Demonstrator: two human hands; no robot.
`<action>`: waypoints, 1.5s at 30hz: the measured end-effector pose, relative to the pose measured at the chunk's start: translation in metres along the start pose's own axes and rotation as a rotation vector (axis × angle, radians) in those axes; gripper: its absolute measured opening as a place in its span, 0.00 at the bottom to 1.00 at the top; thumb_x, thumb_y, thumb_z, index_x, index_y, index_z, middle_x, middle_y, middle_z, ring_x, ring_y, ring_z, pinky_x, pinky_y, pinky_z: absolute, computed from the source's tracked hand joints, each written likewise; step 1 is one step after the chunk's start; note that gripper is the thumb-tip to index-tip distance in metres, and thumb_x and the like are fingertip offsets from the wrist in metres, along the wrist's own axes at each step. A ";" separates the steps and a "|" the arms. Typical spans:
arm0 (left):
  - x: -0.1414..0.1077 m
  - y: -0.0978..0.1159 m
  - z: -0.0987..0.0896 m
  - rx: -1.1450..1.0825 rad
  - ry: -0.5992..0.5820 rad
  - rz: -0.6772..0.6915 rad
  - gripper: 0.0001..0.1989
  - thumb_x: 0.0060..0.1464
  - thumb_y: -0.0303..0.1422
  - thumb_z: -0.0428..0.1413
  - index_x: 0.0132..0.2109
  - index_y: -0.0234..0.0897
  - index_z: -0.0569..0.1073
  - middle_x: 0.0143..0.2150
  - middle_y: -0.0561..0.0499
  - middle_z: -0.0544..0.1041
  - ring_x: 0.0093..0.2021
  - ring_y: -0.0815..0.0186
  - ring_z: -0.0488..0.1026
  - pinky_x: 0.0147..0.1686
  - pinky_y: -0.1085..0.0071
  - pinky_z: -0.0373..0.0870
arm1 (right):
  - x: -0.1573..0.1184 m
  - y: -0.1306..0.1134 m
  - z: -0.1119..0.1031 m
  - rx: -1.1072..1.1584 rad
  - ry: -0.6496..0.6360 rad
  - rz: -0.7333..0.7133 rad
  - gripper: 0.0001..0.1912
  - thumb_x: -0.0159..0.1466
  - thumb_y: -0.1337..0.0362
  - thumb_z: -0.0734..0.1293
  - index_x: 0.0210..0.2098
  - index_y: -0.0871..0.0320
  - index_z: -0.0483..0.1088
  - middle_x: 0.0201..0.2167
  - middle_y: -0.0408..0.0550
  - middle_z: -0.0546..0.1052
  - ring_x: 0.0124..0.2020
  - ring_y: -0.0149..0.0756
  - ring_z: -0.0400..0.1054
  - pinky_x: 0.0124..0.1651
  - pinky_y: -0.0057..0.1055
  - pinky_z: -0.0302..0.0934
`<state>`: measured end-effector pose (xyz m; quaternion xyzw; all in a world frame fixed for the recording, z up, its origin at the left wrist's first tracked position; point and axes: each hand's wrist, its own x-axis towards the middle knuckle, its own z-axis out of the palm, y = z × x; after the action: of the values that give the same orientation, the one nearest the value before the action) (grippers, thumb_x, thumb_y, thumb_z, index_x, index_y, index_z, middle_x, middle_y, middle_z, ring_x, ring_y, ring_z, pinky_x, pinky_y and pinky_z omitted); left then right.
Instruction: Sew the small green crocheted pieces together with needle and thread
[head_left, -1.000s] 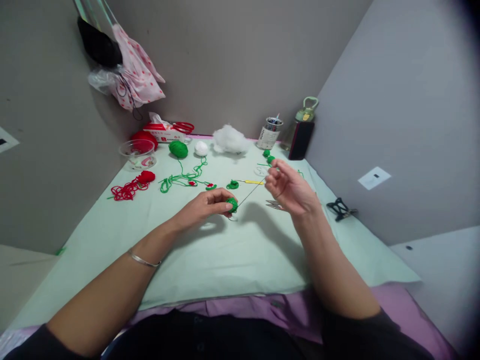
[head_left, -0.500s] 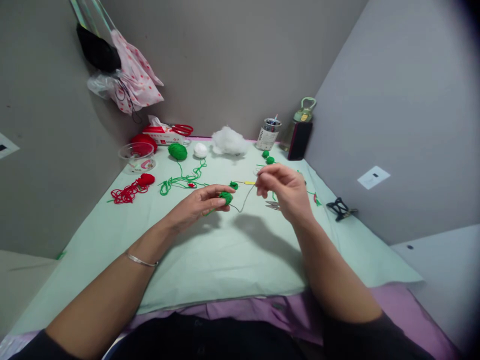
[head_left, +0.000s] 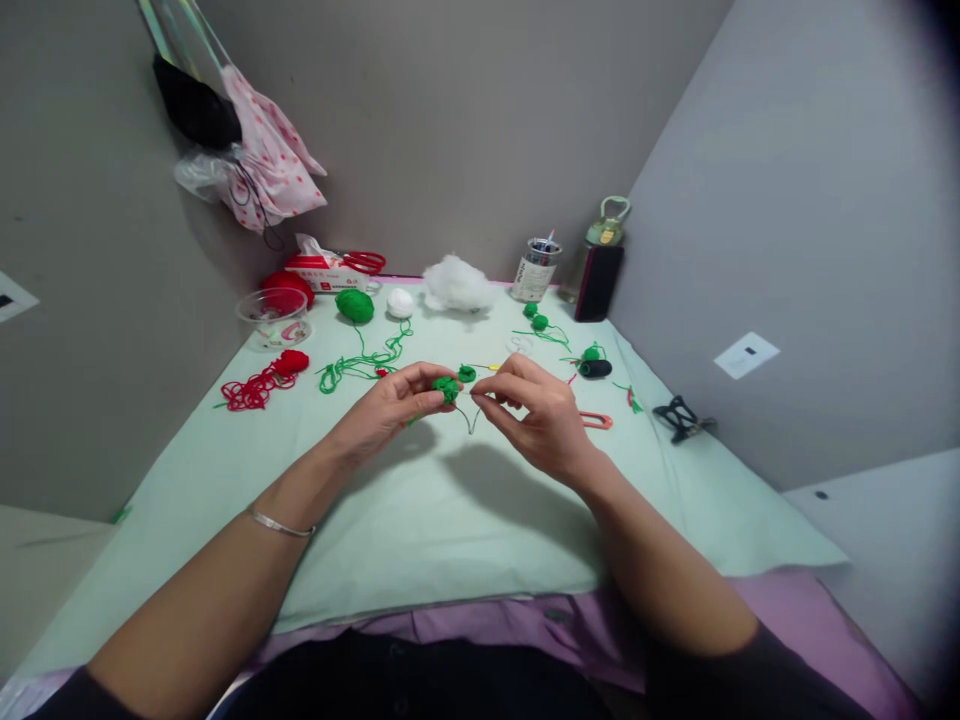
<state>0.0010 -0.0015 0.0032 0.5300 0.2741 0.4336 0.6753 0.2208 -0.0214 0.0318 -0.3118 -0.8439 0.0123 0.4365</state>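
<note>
Green knitted ball (head_left: pixel 445 390), above the surface (head_left: pixel 480 550), is gripped by the left hand's (head_left: pixel 401 402) fingers. The right hand's (head_left: pixel 541 415) fingers pinch together near it, contents too small to tell. Slack thread (head_left: pixel 470 427) between the 2 could knot if twisted.

The pale green-covered bench (head_left: pixel 450 540) carries red yarn (head_left: pixel 289 364), a green yarn ball (head_left: pixel 355 305), a white ball (head_left: pixel 400 303), white fluff (head_left: pixel 456 284), a can (head_left: pixel 534 279) and a black clip (head_left: pixel 679 420).

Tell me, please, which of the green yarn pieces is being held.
The rounded green piece in the left hand; the flat green coil and two small green balls lie on the cloth beyond it.
</note>
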 end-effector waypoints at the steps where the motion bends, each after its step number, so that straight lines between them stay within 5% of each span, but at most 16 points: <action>1: 0.000 0.000 0.001 0.002 0.002 0.001 0.13 0.55 0.35 0.67 0.48 0.41 0.80 0.47 0.49 0.79 0.48 0.63 0.75 0.57 0.61 0.69 | 0.000 0.000 0.000 0.006 -0.004 -0.007 0.06 0.69 0.70 0.67 0.37 0.58 0.76 0.29 0.45 0.70 0.29 0.31 0.65 0.32 0.29 0.59; 23: 0.001 -0.009 -0.002 0.331 0.114 0.013 0.17 0.52 0.40 0.67 0.47 0.39 0.79 0.42 0.49 0.78 0.42 0.63 0.74 0.44 0.67 0.67 | -0.004 0.006 0.007 -0.052 -0.169 0.033 0.10 0.72 0.71 0.61 0.35 0.57 0.71 0.30 0.46 0.69 0.32 0.34 0.62 0.36 0.31 0.56; 36: 0.000 -0.009 -0.002 0.342 0.066 -0.039 0.19 0.57 0.44 0.63 0.51 0.41 0.81 0.51 0.47 0.78 0.45 0.60 0.76 0.51 0.60 0.69 | -0.002 0.011 0.007 0.061 -0.152 0.153 0.08 0.69 0.72 0.65 0.35 0.57 0.74 0.30 0.44 0.68 0.30 0.31 0.62 0.34 0.29 0.56; 45: -0.001 -0.011 0.005 0.372 0.147 0.091 0.16 0.53 0.36 0.66 0.49 0.40 0.77 0.40 0.51 0.77 0.41 0.63 0.73 0.44 0.66 0.70 | -0.004 0.012 0.009 -0.005 -0.137 0.110 0.08 0.70 0.71 0.64 0.35 0.57 0.73 0.30 0.45 0.68 0.31 0.33 0.63 0.35 0.30 0.56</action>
<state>0.0082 -0.0054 -0.0056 0.6245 0.3738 0.4430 0.5234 0.2222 -0.0115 0.0202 -0.3572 -0.8534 0.0552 0.3756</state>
